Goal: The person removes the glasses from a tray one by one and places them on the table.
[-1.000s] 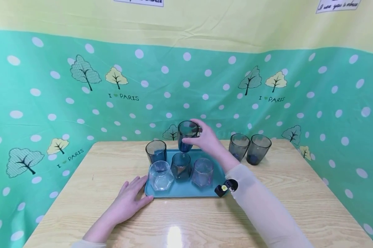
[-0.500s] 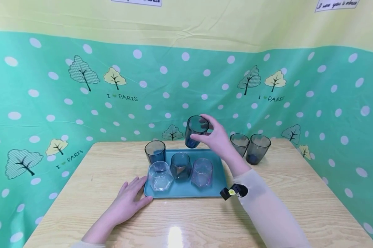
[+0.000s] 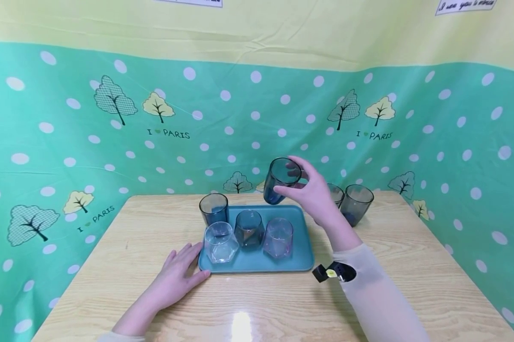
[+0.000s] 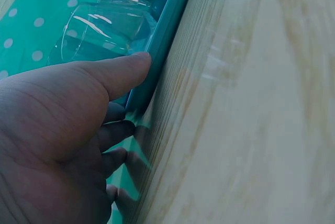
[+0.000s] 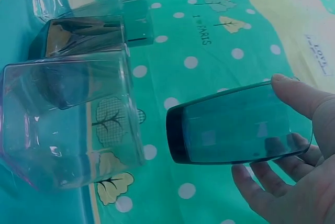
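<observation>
My right hand (image 3: 314, 194) holds a blue-tinted glass tumbler (image 3: 280, 183) in the air, just past the tray's back right part. Thumb and fingers grip the tumbler near its rim, and its base points left in the right wrist view. My left hand (image 3: 175, 280) lies at the front left corner of the blue tray (image 3: 261, 267), its thumb (image 4: 128, 69) touching the rim and its fingers spread loosely along the side. On the tray stand a clear faceted glass (image 3: 220, 249), a smoky grey faceted glass (image 3: 249, 232) and a pinkish faceted glass (image 3: 278, 242). Another blue tumbler (image 3: 214, 209) stands at the back left.
Two grey tumblers stand close together at the table's back right; the right one (image 3: 359, 202) shows well, while my right hand and wrist partly cover the left one (image 3: 336, 192). A dotted green cloth (image 3: 239, 118) hangs right behind the wooden table (image 3: 188, 323).
My right hand has lifted the blue tumbler up and carried it rightward, from behind the middle glass toward the grey tumblers. My left hand has stayed at the tray corner.
</observation>
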The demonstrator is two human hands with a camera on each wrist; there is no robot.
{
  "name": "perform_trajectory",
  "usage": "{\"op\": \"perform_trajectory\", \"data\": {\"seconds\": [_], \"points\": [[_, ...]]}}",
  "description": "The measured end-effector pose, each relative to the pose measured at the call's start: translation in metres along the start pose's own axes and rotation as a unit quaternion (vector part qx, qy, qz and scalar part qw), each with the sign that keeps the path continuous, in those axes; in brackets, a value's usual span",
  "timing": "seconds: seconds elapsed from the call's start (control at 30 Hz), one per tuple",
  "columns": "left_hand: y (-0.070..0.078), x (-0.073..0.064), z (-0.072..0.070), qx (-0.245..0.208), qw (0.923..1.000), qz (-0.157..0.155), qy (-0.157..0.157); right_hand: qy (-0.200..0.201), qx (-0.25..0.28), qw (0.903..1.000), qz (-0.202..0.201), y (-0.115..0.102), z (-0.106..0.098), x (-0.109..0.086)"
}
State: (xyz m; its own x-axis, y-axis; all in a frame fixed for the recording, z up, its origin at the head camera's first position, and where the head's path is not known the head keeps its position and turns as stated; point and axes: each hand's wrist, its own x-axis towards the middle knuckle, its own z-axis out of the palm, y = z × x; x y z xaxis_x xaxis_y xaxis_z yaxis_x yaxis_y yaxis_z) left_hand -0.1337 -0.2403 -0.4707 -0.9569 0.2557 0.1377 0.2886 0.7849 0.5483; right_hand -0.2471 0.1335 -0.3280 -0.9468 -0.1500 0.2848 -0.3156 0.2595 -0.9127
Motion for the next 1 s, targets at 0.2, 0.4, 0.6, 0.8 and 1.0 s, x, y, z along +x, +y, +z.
{"op": "perform_trajectory", "data": {"seconds": [0.2, 0.4, 0.6, 0.8, 1.0], "points": [[0.0, 0.0, 0.0, 0.001, 1.0, 0.001, 0.0, 0.008, -0.017, 0.9998, 0.006, -0.001, -0.013, -0.009], [-0.001, 0.0, 0.0, 0.0, 1.0, 0.002, -0.002, 0.02, -0.028, 0.9992, 0.021, 0.001, -0.026, -0.016], [0.0, 0.001, 0.001, -0.002, 1.0, 0.0, -0.004, 0.035, -0.03, 0.9987, 0.019, 0.002, -0.039, -0.023], [0.001, 0.001, 0.0, -0.004, 1.0, -0.002, -0.004, 0.049, -0.027, 0.9984, 0.014, 0.001, -0.052, -0.029], [0.003, 0.0, -0.001, -0.005, 1.0, -0.002, -0.003, 0.055, -0.031, 0.998, 0.003, 0.0, -0.063, -0.033]]}}
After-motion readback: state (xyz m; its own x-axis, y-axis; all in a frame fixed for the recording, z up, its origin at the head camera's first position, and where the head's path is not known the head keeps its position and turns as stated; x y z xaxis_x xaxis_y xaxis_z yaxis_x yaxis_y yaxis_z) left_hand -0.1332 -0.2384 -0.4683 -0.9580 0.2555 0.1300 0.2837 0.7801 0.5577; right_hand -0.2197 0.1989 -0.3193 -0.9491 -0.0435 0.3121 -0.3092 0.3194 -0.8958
